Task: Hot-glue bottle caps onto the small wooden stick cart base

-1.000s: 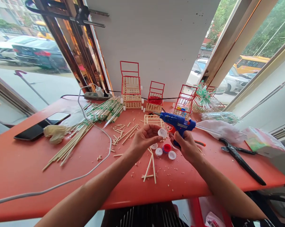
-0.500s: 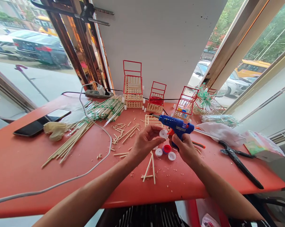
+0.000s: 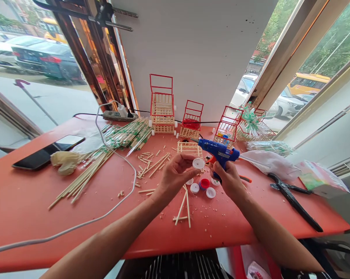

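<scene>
Between the thumb and fingers of my left hand [image 3: 176, 173] is a white bottle cap [image 3: 198, 163], its round face turned toward me. My right hand [image 3: 229, 181] grips a blue hot glue gun [image 3: 218, 149] by its handle, with the nozzle pointing left above the cap. Nozzle and cap are apart. Below my hands lie more white caps [image 3: 210, 192] around a red and blue cap [image 3: 204, 184]. Just behind my hands rests a small frame of wooden sticks [image 3: 189, 147]. Three sticks [image 3: 181, 207] lie loose in front.
Stick carts with red handles [image 3: 162, 104] stand along the wall. Bundled sticks [image 3: 125, 133], a grey cable [image 3: 128, 193] and a phone [image 3: 67, 142] occupy the left. Black cutters [image 3: 295, 201], a plastic bag [image 3: 272, 164] and a tissue pack [image 3: 323, 178] lie right. Short stick pieces are scattered centrally.
The cap in my left hand has moved slightly left, away from the glue gun. The glue gun has shifted a little to the right. My head view has turned slightly.
</scene>
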The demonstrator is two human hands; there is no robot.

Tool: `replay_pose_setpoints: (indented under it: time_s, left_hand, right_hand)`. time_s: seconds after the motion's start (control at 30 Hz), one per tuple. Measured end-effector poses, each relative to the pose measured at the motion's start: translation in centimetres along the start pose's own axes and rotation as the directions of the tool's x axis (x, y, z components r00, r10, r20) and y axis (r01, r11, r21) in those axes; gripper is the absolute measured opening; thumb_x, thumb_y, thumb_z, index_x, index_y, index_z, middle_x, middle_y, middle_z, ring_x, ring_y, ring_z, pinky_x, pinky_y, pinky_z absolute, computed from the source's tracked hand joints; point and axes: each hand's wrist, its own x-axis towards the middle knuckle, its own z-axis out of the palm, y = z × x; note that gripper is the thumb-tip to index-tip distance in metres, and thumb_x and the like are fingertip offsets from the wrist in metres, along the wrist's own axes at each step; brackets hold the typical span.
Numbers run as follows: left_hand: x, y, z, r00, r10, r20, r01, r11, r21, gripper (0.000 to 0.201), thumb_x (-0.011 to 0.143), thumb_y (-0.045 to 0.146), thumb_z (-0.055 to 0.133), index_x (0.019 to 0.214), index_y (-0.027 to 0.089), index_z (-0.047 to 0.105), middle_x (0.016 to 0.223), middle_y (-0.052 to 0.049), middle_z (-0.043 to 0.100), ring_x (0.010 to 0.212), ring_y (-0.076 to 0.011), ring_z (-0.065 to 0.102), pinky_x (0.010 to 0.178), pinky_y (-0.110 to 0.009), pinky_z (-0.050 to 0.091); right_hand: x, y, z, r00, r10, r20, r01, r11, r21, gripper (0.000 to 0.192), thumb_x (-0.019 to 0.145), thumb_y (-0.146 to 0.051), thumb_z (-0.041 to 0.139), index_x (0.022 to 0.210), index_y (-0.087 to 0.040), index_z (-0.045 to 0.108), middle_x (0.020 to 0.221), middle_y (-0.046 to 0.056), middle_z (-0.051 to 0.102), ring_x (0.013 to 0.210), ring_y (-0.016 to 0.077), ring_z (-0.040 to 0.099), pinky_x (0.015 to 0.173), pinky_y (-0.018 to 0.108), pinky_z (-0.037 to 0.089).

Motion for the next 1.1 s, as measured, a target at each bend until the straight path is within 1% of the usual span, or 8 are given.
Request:
replay_pose_setpoints:
  time_s: [0.2, 0.37, 0.5, 0.63, 0.73, 0.87, 1.0, 1.1]
  left_hand:
    - [0.3, -0.5, -0.4, 0.997, -0.051, 0.055, 0.049, 0.998, 0.031, 0.046, 0.067, 0.037, 0.100, 0.099, 0.018, 0.073, 0.110, -0.008, 0.076, 0.098, -0.0214, 0.072, 0.091, -0.037, 0.062]
    - [0.3, -0.8, -0.3, 0.996, -0.073, 0.045, 0.071, 0.996, 0.056, 0.048, 0.064, 0.035, 0.101, 0.100, 0.018, 0.074, 0.100, -0.005, 0.076, 0.093, -0.0191, 0.071, 0.090, -0.034, 0.059]
    - [0.4, -0.8, -0.1, 0.999, -0.044, 0.000, 0.044, 0.995, 0.088, 0.046, 0.064, 0.034, 0.100, 0.099, 0.019, 0.074, 0.101, -0.005, 0.077, 0.096, -0.0197, 0.071, 0.092, -0.034, 0.058]
    - [0.5, -1.0, 0.0, 1.000, 0.007, -0.023, -0.004, 0.992, 0.123, 0.046, 0.062, 0.031, 0.100, 0.097, 0.019, 0.074, 0.100, -0.006, 0.078, 0.099, -0.0220, 0.072, 0.097, -0.037, 0.057]
    - [0.5, -1.0, 0.1, 1.000, 0.012, -0.016, -0.010, 0.992, 0.127, 0.046, 0.063, 0.033, 0.099, 0.099, 0.019, 0.075, 0.101, -0.007, 0.080, 0.100, -0.0224, 0.073, 0.098, -0.037, 0.057]
    - [0.4, -0.9, 0.0, 0.999, -0.037, 0.005, 0.036, 0.996, 0.077, 0.048, 0.063, 0.035, 0.100, 0.100, 0.017, 0.074, 0.101, -0.007, 0.080, 0.100, -0.0216, 0.074, 0.096, -0.036, 0.059]
    - [0.2, -0.8, -0.2, 0.995, -0.099, 0.014, 0.099, 0.995, 0.021, 0.048, 0.069, 0.037, 0.099, 0.104, 0.016, 0.074, 0.101, -0.006, 0.081, 0.099, -0.0204, 0.076, 0.091, -0.033, 0.063]
    - [0.1, -0.9, -0.2, 0.991, -0.131, 0.019, 0.132, 0.991, -0.032, 0.049, 0.066, 0.036, 0.101, 0.103, 0.016, 0.075, 0.100, -0.006, 0.082, 0.097, -0.0197, 0.077, 0.090, -0.032, 0.063]
  right_hand:
    - [-0.1, -0.2, 0.2, 0.998, -0.052, 0.045, 0.044, 0.987, 0.157, 0.063, 0.083, -0.075, 0.076, 0.073, -0.024, 0.040, 0.070, -0.005, 0.044, 0.058, 0.0095, 0.037, 0.054, 0.027, 0.029]
    - [-0.2, -1.0, 0.5, 0.998, -0.015, 0.053, 0.000, 0.962, 0.273, 0.060, 0.085, -0.073, 0.076, 0.083, -0.028, 0.038, 0.073, -0.005, 0.046, 0.060, 0.0119, 0.038, 0.054, 0.026, 0.030]
    - [-0.4, -1.3, 0.6, 0.998, 0.026, 0.058, -0.039, 0.968, 0.247, 0.058, 0.087, -0.075, 0.071, 0.084, -0.029, 0.037, 0.072, -0.005, 0.047, 0.058, 0.0130, 0.037, 0.052, 0.028, 0.030]
    - [-0.5, -1.2, 0.9, 0.996, 0.048, 0.080, -0.069, 0.955, 0.288, 0.060, 0.085, -0.074, 0.075, 0.083, -0.028, 0.037, 0.073, -0.004, 0.049, 0.062, 0.0134, 0.042, 0.053, 0.027, 0.034]
    - [-0.6, -0.9, 0.9, 0.993, 0.054, 0.103, -0.084, 0.946, 0.313, 0.058, 0.086, -0.072, 0.076, 0.083, -0.027, 0.039, 0.073, -0.004, 0.050, 0.066, 0.0130, 0.045, 0.056, 0.027, 0.037]
    - [-0.6, -0.6, 0.9, 0.994, 0.046, 0.101, -0.074, 0.954, 0.292, 0.055, 0.088, -0.070, 0.075, 0.084, -0.026, 0.042, 0.074, -0.005, 0.051, 0.067, 0.0126, 0.047, 0.057, 0.026, 0.038]
    - [-0.5, -0.5, 0.8, 0.994, 0.044, 0.099, -0.070, 0.961, 0.268, 0.054, 0.089, -0.068, 0.075, 0.084, -0.026, 0.042, 0.075, -0.005, 0.052, 0.068, 0.0124, 0.048, 0.058, 0.026, 0.039]
    - [-0.6, -0.5, 0.7, 0.994, 0.043, 0.100, -0.067, 0.966, 0.250, 0.054, 0.090, -0.069, 0.074, 0.085, -0.026, 0.042, 0.074, -0.005, 0.053, 0.067, 0.0120, 0.048, 0.057, 0.025, 0.039]
